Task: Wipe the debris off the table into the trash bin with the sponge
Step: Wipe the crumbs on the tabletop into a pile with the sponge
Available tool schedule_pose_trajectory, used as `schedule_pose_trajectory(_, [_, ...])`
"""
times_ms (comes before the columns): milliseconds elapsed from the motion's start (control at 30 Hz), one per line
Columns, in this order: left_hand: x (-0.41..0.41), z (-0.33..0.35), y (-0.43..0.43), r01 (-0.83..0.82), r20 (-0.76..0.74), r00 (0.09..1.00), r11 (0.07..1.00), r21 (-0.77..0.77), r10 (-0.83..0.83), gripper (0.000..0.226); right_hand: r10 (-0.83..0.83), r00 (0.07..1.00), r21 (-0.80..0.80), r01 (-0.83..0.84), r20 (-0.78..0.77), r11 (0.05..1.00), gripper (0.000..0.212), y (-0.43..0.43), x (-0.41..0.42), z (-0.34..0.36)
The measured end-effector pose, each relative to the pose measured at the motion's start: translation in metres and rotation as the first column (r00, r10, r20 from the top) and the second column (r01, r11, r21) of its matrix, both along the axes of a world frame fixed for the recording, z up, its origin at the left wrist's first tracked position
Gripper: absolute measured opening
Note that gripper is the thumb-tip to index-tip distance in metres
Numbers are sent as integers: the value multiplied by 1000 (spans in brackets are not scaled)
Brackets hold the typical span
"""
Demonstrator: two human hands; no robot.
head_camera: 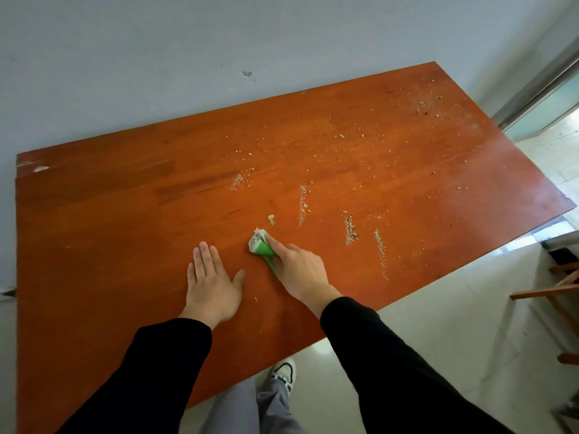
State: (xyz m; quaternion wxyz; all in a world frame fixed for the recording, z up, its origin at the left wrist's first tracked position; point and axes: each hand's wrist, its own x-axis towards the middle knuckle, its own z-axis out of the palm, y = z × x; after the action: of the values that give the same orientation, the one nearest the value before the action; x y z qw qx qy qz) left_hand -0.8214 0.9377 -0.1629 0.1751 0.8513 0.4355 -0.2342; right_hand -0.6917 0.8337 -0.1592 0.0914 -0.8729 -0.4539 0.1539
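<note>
Two hands on table [109, 214]: right hand [300, 270] clamped on green sponge [261, 244], pressed to wood; left hand [213, 281] flat, fingers spread, beside. Debris [351, 230] lines right of sponge.

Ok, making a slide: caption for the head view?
Right hand presses sponge on crumb-strewn table; left hand lies flat.

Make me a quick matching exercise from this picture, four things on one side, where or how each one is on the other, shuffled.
Column one:
1. left hand
2. sponge
3. debris
4. shoe

Column two:
A. on the floor below the table edge
B. flat and empty on the wood
C. scattered in streaks and crumbs
D. gripped in the right hand

Pairs: 1-B, 2-D, 3-C, 4-A
</note>
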Motion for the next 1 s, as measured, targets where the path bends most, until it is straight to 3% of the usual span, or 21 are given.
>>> schedule_pose_trajectory(267, [-2,-2,2,34,-1,999,999,5,-34,80,-343,930,-38,351,133,936,45,-36,96,8])
schedule_pose_trajectory(400, [-6,-6,4,35,83,996,998,43,-39,80,-479,878,56,479,-10,876,46,-40,105,18])
schedule_pose_trajectory(500, [-7,-6,18,13,218,975,995,104,-36,74,-412,897,151,435,-160,888,44,-6,82,22])
schedule_pose_trajectory(633, [-1,-4,63,-85,289,956,988,131,44,70,-241,941,157,282,-239,946,46,55,36,16])
schedule_pose_trajectory(733, [2,-6,104,-140,312,946,979,145,89,68,-90,968,176,134,-235,975,45,95,0,12])
schedule_pose_trajectory(833, [0,-13,143,-165,303,947,972,169,108,66,-40,980,189,77,-193,979,46,138,-26,8])
schedule_pose_trajectory(1000, [0,-20,181,-137,324,944,965,222,60,64,6,997,58,-1,-81,998,48,182,-31,0])
